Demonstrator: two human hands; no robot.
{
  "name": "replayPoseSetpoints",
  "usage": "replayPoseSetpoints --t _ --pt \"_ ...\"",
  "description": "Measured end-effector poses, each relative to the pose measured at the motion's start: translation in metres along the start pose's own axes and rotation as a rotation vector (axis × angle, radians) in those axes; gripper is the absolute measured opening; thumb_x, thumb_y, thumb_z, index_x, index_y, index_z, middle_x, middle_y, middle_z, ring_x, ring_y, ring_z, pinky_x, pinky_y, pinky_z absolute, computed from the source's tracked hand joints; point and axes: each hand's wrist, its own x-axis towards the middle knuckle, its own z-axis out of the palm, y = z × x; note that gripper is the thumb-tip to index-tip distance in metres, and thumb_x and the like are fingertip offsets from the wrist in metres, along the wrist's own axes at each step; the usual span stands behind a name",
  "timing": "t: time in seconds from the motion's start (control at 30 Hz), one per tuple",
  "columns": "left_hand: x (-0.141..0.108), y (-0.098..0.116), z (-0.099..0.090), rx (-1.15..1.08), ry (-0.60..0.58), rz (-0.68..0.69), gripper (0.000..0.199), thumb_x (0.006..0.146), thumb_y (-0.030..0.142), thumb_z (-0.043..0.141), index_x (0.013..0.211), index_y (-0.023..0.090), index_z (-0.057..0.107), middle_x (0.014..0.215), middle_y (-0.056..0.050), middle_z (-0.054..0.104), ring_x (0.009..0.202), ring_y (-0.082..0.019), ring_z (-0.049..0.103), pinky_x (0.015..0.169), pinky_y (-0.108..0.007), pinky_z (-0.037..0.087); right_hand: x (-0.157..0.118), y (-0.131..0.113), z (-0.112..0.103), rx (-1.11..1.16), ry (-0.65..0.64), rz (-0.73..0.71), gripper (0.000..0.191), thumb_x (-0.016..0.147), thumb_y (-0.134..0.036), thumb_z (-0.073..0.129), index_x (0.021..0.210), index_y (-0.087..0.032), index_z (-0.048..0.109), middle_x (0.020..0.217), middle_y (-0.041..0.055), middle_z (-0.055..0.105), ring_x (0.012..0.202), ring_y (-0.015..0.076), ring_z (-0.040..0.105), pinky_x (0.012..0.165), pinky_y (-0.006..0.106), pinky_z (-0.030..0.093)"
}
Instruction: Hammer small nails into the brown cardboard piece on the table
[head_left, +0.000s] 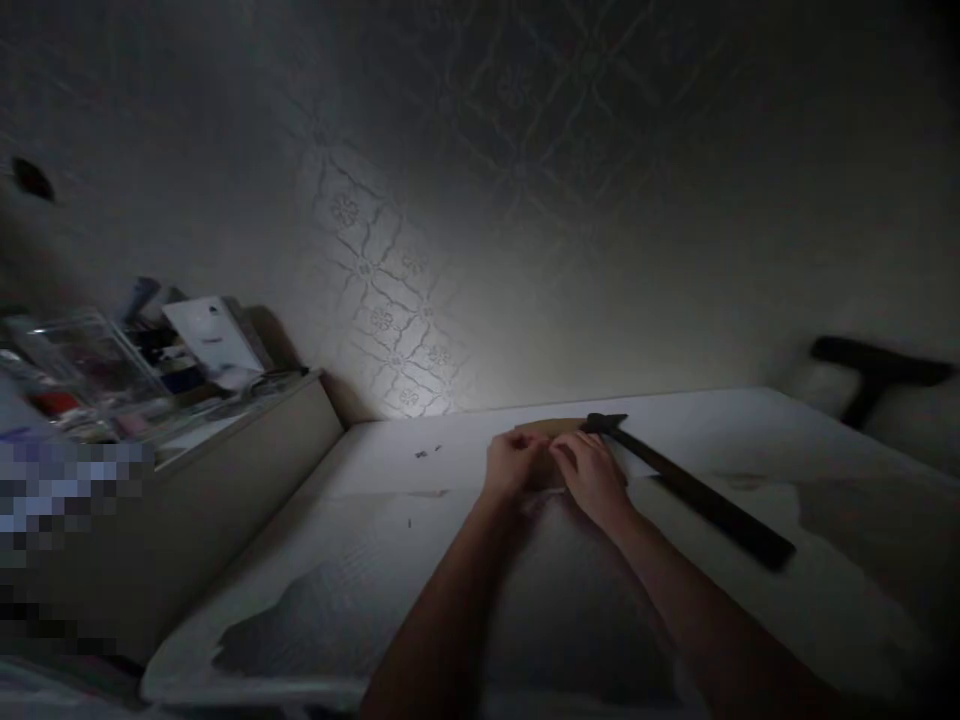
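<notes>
A flat tan piece lies partly behind the left hand and right hand, fingers curled, whether pinching unclear.

No words or numbers could be read. Toward nine o'clock, a white box bore one small dark mark near its upper edge, too small and blurred to make out.

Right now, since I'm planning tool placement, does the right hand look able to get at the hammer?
Probably yes: the hammer lies beside the right hand, with nothing visible between them, though whether that hand already holds something is unclear.
</notes>
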Motion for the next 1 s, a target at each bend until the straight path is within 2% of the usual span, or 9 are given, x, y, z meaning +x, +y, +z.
replayPoseSetpoints --t 0.13,0.23,0.33,0.53,0.8,1.0 --pt "0.004 -0.006 0.0 0.124 0.061 0.007 0.014 0.076 0.022 0.063 0.082 0.015 0.073 0.08 -0.004 0.071 0.076 -0.015 0.064 0.073 -0.023 0.047 -0.003 0.004 0.004 -0.157 -0.091 0.117 0.028 0.09 -0.022 0.037 0.101 -0.016 0.062 0.105 0.0106 0.063 0.103 0.0232 0.052 0.091 0.035 0.036" --pt "0.005 -0.01 0.001 0.18 0.063 0.012 0.014 0.077 0.021 0.062 0.084 0.015 0.073 0.08 -0.004 0.071 0.075 -0.014 0.064 0.072 -0.023 0.047 -0.007 0.006 0.008 -0.273 -0.166 0.132 0.035 0.09 -0.024 0.036 0.115 -0.014 0.058 0.124 0.0145 0.056 0.118 0.0262 0.044 0.099 0.041 0.031" --pt "0.005 -0.012 0.002 0.218 0.061 0.011 0.014 0.077 0.02 0.063 0.084 0.015 0.073 0.08 -0.005 0.071 0.075 -0.014 0.064 0.071 -0.023 0.047 -0.01 0.004 0.008 -0.3 -0.245 0.111 0.04 0.092 -0.027 0.033 0.12 -0.012 0.057 0.131 0.0159 0.05 0.126 0.0264 0.039 0.104 0.045 0.025" --pt "0.003 -0.009 0.0 0.295 0.026 0.025 0.013 0.076 0.019 0.064 0.084 0.014 0.073 0.081 -0.005 0.072 0.076 -0.015 0.064 0.071 -0.022 0.046 -0.01 -0.001 0.004 -0.305 -0.295 0.06 0.042 0.091 -0.027 0.036 0.123 -0.01 0.056 0.131 0.0166 0.051 0.126 0.0253 0.039 0.106 0.042 0.024" --pt "-0.001 -0.004 -0.004 0.42 -0.043 0.047 0.016 0.078 0.02 0.06 0.086 0.016 0.073 0.085 -0.007 0.072 0.08 -0.018 0.065 0.074 -0.025 0.046 -0.013 -0.004 0.004 -0.287 -0.276 0.05 0.041 0.09 -0.026 0.039 0.122 -0.009 0.057 0.128 0.0163 0.053 0.124 0.0247 0.042 0.105 0.038 0.029" --pt "0.0 -0.005 -0.005 0.433 -0.072 0.055 0.016 0.078 0.019 0.059 0.086 0.016 0.073 0.087 -0.006 0.072 0.082 -0.017 0.065 0.076 -0.025 0.046 -0.016 -0.003 0.006 -0.268 -0.257 0.051 0.042 0.09 -0.029 0.038 0.124 -0.01 0.056 0.131 0.0161 0.051 0.126 0.0248 0.04 0.105 0.039 0.029"
